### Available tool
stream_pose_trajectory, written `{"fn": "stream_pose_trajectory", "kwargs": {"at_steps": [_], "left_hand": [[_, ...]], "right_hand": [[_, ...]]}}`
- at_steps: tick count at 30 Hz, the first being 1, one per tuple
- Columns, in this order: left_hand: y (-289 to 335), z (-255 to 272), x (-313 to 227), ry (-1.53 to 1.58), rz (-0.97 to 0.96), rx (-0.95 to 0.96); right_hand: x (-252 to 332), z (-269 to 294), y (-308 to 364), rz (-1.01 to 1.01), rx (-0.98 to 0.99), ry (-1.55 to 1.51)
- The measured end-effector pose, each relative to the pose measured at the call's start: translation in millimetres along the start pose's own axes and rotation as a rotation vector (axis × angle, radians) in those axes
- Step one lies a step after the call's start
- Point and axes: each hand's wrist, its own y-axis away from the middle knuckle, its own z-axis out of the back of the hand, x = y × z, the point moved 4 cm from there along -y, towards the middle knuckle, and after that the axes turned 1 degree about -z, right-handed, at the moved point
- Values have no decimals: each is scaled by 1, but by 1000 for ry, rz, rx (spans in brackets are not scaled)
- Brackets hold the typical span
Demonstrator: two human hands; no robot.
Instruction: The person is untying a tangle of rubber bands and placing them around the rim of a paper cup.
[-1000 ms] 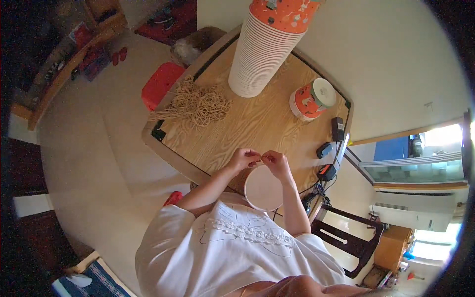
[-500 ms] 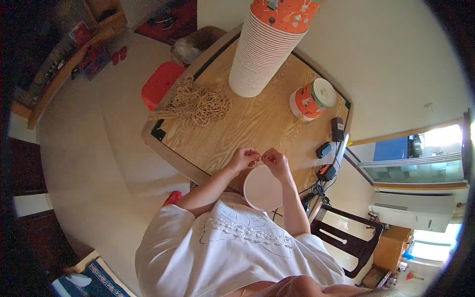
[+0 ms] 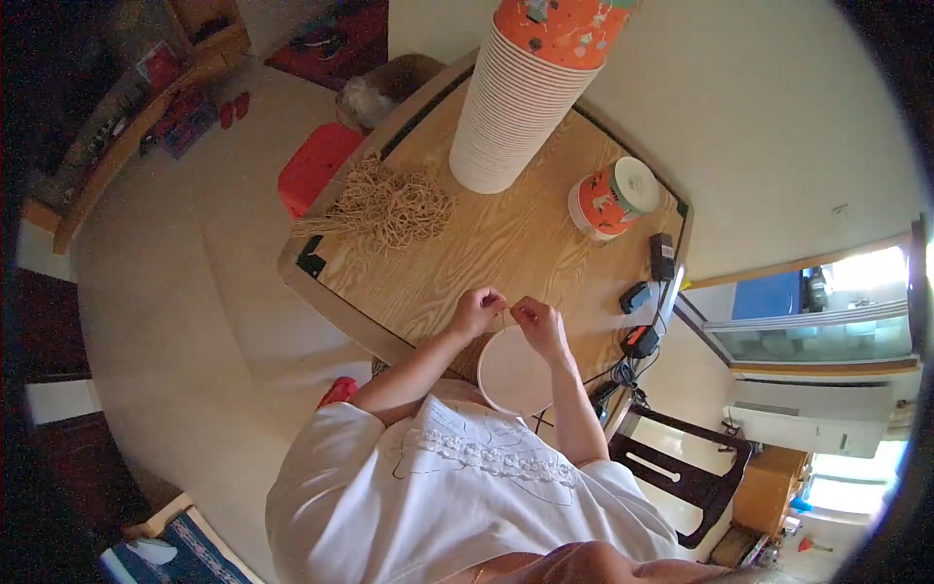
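Observation:
A white-lined round paper bucket [image 3: 516,372] stands close to my body at the table's near edge, its open mouth facing up toward me. Just beyond its far rim, my left hand [image 3: 479,312] and my right hand [image 3: 539,323] face each other, fingers pinched. Between the fingertips runs a short bit of thin tan cord; its ends are too small to make out. A loose heap of tan cord [image 3: 394,206] lies at the table's left side. Farther back rises a tall stack of nested paper buckets [image 3: 516,112], white rims showing and an orange patterned wall at the top.
A short pile of orange patterned buckets [image 3: 613,200] sits right on the wooden table [image 3: 506,248]. Black chargers and wires [image 3: 640,339] line the right edge. A dark chair [image 3: 681,467] stands at right, a red stool [image 3: 316,165] beyond the left edge.
My hands have drawn slightly apart, and a bit of cord now shows between them. The bucket by my body has shifted very slightly left.

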Motion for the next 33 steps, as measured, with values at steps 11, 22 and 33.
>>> {"fn": "stream_pose_trajectory", "kwargs": {"at_steps": [11,22,33], "left_hand": [[-2,-9,-10,-423,-365,-146],[-8,-6,8,83,142,115],[-8,-5,9,89,330,176]], "right_hand": [[-3,-2,-1,-10,22,-11],[-14,-2,1,-104,49,-160],[-26,-4,-9,-82,94,-143]]}}
